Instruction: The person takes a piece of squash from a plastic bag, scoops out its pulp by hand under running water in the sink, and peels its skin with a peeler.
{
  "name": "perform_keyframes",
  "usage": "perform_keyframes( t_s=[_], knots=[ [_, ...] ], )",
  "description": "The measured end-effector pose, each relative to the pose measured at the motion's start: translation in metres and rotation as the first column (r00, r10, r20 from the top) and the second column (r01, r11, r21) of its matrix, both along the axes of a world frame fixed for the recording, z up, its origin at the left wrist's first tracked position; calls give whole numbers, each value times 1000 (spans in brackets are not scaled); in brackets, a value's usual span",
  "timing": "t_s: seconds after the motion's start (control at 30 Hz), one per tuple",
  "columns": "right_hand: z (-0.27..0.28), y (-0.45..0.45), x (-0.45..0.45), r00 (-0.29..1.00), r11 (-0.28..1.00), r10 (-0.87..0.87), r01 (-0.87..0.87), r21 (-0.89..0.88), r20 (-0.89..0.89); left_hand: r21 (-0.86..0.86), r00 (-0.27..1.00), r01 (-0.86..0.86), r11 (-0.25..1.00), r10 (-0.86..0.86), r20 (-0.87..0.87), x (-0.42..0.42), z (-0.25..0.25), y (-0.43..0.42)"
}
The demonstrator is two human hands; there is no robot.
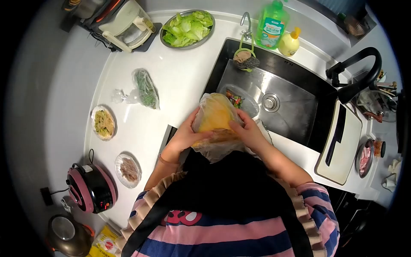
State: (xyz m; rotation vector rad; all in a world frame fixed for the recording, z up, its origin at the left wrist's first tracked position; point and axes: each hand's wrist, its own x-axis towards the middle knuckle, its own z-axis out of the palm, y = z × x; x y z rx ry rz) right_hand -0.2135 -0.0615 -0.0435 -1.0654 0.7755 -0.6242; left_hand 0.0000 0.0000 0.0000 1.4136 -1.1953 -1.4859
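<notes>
Yellowish plastic bag between left fingers and right fingers, in the grasp of both at its sides

Just behind the left hand sits a thin wristband. Well back from the right hand, a sleeve shows navy and pink stripes. Behind both hands comes a black apron, its straps edged with beige ruffles (a gathered frill), over a striped top with a pink-and-white print, partly covered.
</notes>
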Motion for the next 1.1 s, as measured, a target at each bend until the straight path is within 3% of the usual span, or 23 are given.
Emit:
perform_keyframes(
  t_s=[0.07,0.1,0.2,0.27,0.3,0.37,0.57,0.6,0.63,0.67,0.7,0.77,0.8,0.87,0.93,1.07,1.1],
  knots=[
    [-10,5,21,1000,999,-5,4,-35,-29,-45,980,-26,999,35,195,16,14,2],
    [-12,-6,8,994,998,-15,8,-58,-111,-66,993,-22,998,30,112,6,-9,-10],
    [-10,-7,62,996,986,-4,-11,-168,-91,-81,973,-48,996,65,220,48,-5,-10],
    [-13,-7,86,995,990,21,-34,-139,-95,62,982,-186,981,183,46,68,-6,-11],
    [-14,-9,93,995,990,15,-29,-136,-102,65,983,-180,981,178,40,78,-16,-12],
    [-17,-12,110,988,995,37,-51,-89,-149,-119,932,-122,985,155,329,102,-37,-16],
    [-38,-19,124,985,989,4,-29,-143,-173,-42,932,-41,998,53,359,129,-38,-25],
    [-26,-21,122,982,1000,24,-26,-10,-189,-39,935,-36,999,48,351,131,-33,-25],
    [-30,-22,119,980,1000,17,-19,-9,-198,-108,752,77,991,13,660,132,-24,-24],
    [-36,-24,117,935,961,-94,-4,-275,-341,-134,464,207,969,23,886,135,-15,-26],
    [-39,-26,116,864,854,-233,-37,-519,-445,-135,470,210,968,21,883,136,-9,-27],
    [-8,-33,121,839,820,-316,6,-573,-443,-423,365,243,873,322,874,138,-3,-31],
    [5,-37,125,833,799,-298,-50,-600,-466,-422,368,245,873,319,873,136,-5,-34],
    [11,-41,135,824,776,-281,-107,-622,-492,-344,742,23,939,214,635,125,-12,-44],
    [12,-44,144,802,802,-128,-262,-536,-584,-316,733,37,948,189,654,121,-27,-47],
    [15,-40,149,797,766,-139,-289,-574,-587,-301,753,-25,953,216,622,115,-36,-50],
    [22,-39,151,822,737,-205,-228,-637,-531,-302,752,-32,953,222,621,112,-32,-48]
  ],
)
